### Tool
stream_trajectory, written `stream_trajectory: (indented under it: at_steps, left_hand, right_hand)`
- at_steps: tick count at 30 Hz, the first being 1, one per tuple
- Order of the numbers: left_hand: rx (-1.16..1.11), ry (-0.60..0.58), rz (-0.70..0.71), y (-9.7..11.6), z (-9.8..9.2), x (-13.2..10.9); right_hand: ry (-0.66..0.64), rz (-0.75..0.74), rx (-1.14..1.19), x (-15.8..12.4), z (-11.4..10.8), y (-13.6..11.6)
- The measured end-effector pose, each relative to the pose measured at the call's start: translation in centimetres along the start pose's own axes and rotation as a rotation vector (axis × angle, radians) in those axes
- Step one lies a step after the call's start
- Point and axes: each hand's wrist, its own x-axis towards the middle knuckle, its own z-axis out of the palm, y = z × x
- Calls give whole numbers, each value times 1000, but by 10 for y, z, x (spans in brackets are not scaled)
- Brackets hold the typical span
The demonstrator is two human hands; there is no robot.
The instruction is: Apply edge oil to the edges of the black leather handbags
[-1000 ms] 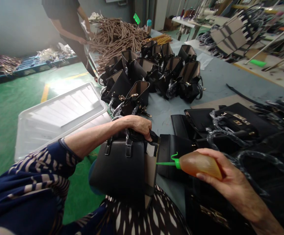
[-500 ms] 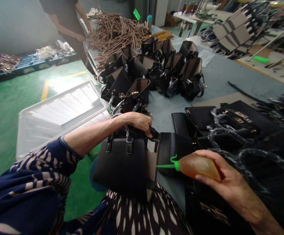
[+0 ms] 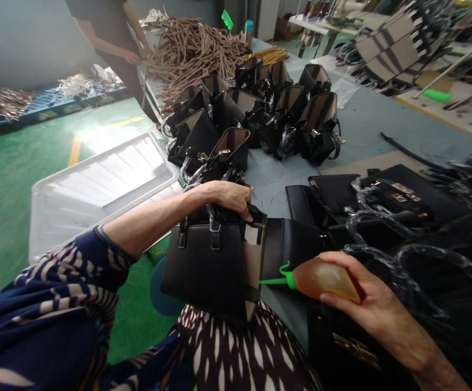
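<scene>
The black structured handbag [image 3: 205, 266] sits at seven o'clock from the middle of the view, on the person's patterned lap [image 3: 227, 347], tipped with its unclosed side toward three o'clock. The left hand [image 3: 233, 198], just off centre, grasps the bag's upper corner, probably to steady it and keep that edge exposed. At four o'clock the right hand [image 3: 352, 288] is wrapped around an amber-filled squeeze bottle [image 3: 321, 279], laid almost level so its thin green nozzle [image 3: 272, 282] points toward nine o'clock; the tip is at the bag's edge, though contact cannot be told. At twelve o'clock, black handbags [image 3: 254, 127] stand grouped on the workbench [image 3: 362, 119], mouths upward, perhaps to save room. Flat-lying black handbags [image 3: 415, 190] are at three o'clock, their handles in clear plastic wrap [image 3: 376, 217], presumably against scuffs. No brand, label or writing can be read, on bottle or bags.
</scene>
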Motion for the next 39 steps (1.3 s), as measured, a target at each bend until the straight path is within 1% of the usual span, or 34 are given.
stream_trajectory:
  at_steps: [3, 8, 13, 18, 23, 25, 27, 33, 37, 39]
  left_hand:
    - [63, 24, 10, 1, -2, -2]
    - [99, 59, 2, 1, -2, -3]
    - [129, 79, -20, 2, -2, -6]
    - [142, 109, -24, 6, -2, -11]
    - [185, 159, -9, 7, 0, -13]
    - [216, 178, -6, 6, 1, -13]
    - [243, 198, -10, 5, 2, -14]
    - [264, 259, -48, 8, 4, -21]
    - [304, 279, -66, 13, 8, -25]
    - [330, 312, -64, 13, 12, -27]
  right_hand:
    - [-16, -6, -1, -1, 1, 2]
    - [-34, 4, -5, -1, 2, 3]
    - [-22, 21, 6, 0, 2, 1]
    - [-16, 63, 25, 1, 1, 1]
    - [-46, 144, 94, 2, 1, 4]
    - [-51, 150, 91, 3, 1, 5]
    - [-28, 149, 78, 3, 2, 6]
    - [96, 133, 28, 5, 7, 11]
    - [107, 115, -6, 8, 14, 13]
    - [97, 111, -9, 8, 15, 14]
